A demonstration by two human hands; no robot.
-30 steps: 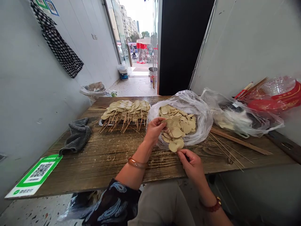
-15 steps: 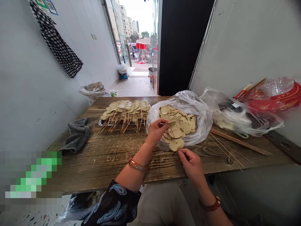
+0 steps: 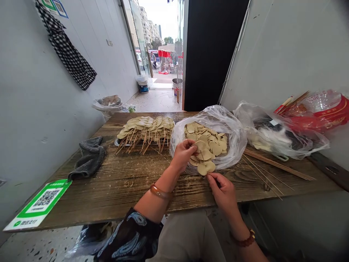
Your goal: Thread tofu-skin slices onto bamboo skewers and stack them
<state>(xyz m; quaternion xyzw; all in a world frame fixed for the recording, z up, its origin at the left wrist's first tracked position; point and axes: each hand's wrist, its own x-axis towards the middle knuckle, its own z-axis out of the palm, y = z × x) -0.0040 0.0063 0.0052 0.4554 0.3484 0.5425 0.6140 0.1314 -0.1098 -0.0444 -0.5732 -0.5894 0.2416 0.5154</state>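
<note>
My right hand pinches the lower end of a thin wooden skewer that carries a few round pale slices, the lowest slice just above my fingertips. At the upper end, my left hand is closed on the edge of another slice, which lies against the skewer's top. Behind both hands, an open clear plastic bag holds a heap of loose slices. To the left, filled skewers are stacked on a metal tray, their sticks pointing toward me.
Bare skewers lie right of the bag, near another plastic bag and a red package. A grey cloth and a green QR-code card are on the left of the wooden table. Beyond is a doorway with buckets.
The slice in my left hand has tilted down from near flat to lie along the skewer, facing me more. My right hand has barely moved.
</note>
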